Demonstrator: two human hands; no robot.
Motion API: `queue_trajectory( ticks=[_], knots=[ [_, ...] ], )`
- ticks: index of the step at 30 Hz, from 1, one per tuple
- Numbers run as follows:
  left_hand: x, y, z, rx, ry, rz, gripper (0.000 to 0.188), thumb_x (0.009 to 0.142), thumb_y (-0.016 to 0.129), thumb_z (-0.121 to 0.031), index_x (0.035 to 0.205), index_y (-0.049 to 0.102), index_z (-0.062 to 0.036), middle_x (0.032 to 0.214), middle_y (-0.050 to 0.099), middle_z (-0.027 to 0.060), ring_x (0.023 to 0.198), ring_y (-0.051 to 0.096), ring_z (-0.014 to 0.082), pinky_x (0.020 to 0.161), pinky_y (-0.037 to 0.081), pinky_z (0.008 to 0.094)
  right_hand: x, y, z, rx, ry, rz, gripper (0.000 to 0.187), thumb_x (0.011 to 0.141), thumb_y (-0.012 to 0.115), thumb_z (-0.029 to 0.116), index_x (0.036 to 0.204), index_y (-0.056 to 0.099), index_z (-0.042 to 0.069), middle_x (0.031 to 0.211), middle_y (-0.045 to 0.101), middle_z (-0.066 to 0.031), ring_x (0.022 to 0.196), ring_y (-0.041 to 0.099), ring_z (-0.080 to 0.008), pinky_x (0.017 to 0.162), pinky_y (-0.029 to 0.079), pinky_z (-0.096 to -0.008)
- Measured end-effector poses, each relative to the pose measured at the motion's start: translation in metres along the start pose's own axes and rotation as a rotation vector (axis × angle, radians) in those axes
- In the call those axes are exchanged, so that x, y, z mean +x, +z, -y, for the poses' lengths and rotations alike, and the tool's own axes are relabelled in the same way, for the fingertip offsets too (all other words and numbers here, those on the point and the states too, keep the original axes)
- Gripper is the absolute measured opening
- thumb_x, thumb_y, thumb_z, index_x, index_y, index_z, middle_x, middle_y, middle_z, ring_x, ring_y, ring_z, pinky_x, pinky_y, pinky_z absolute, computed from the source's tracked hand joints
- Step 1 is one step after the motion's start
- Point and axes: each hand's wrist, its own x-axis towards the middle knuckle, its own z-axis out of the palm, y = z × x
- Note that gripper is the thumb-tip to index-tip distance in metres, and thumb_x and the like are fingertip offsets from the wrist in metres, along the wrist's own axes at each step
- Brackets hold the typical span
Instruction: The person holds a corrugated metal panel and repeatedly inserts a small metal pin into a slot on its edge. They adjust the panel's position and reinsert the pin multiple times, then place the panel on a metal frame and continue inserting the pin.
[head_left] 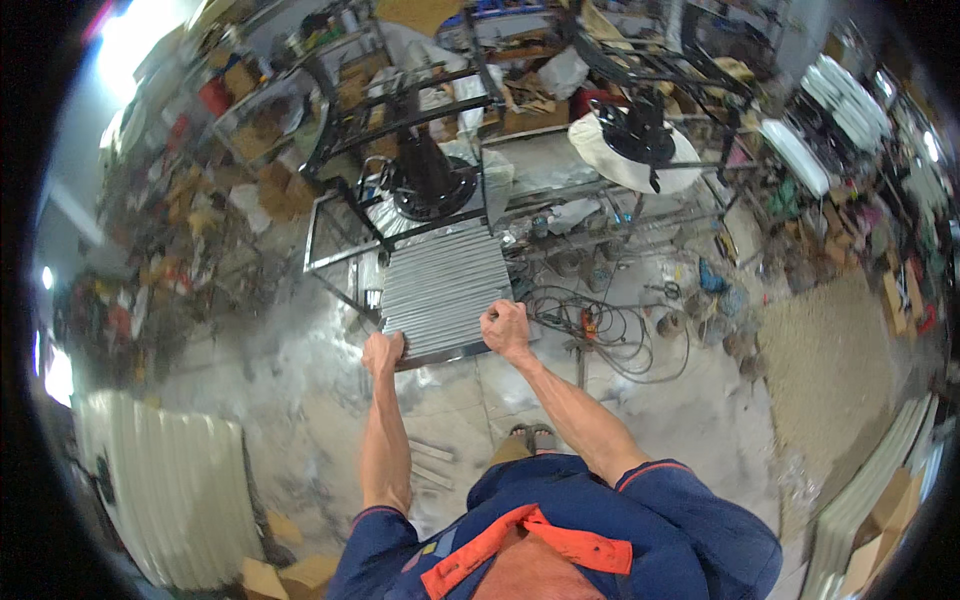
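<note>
A grey ribbed panel (447,285) with a dark near edge lies in front of me, its far end close to a black frame. My left hand (383,353) is closed on its near left corner. At the near right corner, my right hand (506,327) is closed in a fist over the panel's edge; the fingers' undersides are hidden. Just beyond the panel stands a black conical base (428,180) on a wide round foot, within the black tubular frame (335,135).
A second black base (637,130) sits on a pale round disc (590,150) at the far right. Coiled cables (640,345) lie on the floor right of the panel. Cream corrugated sheets (170,490) stand at lower left; a tan mat (830,370) lies at right. Clutter lines the sides.
</note>
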Motion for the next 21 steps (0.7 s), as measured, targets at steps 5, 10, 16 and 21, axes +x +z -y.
queue_trajectory(
  ticks=[5,10,16,21],
  knots=[
    [-0.001,-0.002,-0.002,0.078,0.002,0.000,0.063,0.082,0.063,-0.050,0.120,0.071,0.0007,0.125,0.068,0.0255,0.119,0.064,0.0412,0.099,0.051,0.0488,-0.001,-0.003,0.007,0.001,0.064,-0.021,0.017,0.077,0.067,0.020,0.073,0.067,0.003,0.088,0.071,-0.0158,0.088,0.063,-0.0358,0.087,0.048,-0.0438],
    [0.006,0.004,0.002,0.098,0.055,-0.047,0.065,0.082,0.063,-0.049,0.121,0.069,0.0029,0.125,0.067,0.0279,0.117,0.064,0.0435,0.099,0.050,0.0506,-0.004,-0.003,0.007,0.034,0.097,-0.053,0.017,0.077,0.066,0.019,0.072,0.067,0.003,0.086,0.070,-0.0154,0.086,0.063,-0.0369,0.086,0.049,-0.0451],
    [0.018,0.012,0.004,0.134,0.049,-0.002,0.067,0.084,0.062,-0.051,0.126,0.067,0.0010,0.127,0.066,0.0259,0.120,0.063,0.0416,0.100,0.050,0.0505,-0.004,0.000,0.000,0.063,0.110,-0.046,0.021,0.077,0.065,0.021,0.074,0.067,0.000,0.087,0.070,-0.0173,0.090,0.060,-0.0415,0.085,0.049,-0.0491],
    [0.025,0.021,0.018,0.098,0.071,-0.099,0.065,0.081,0.064,-0.052,0.114,0.072,0.0029,0.117,0.070,0.0275,0.113,0.067,0.0415,0.096,0.051,0.0491,-0.004,0.005,0.001,0.048,0.026,-0.117,0.013,0.078,0.066,0.014,0.071,0.064,0.003,0.082,0.069,-0.0140,0.082,0.064,-0.0330,0.088,0.046,-0.0423]
  ],
)
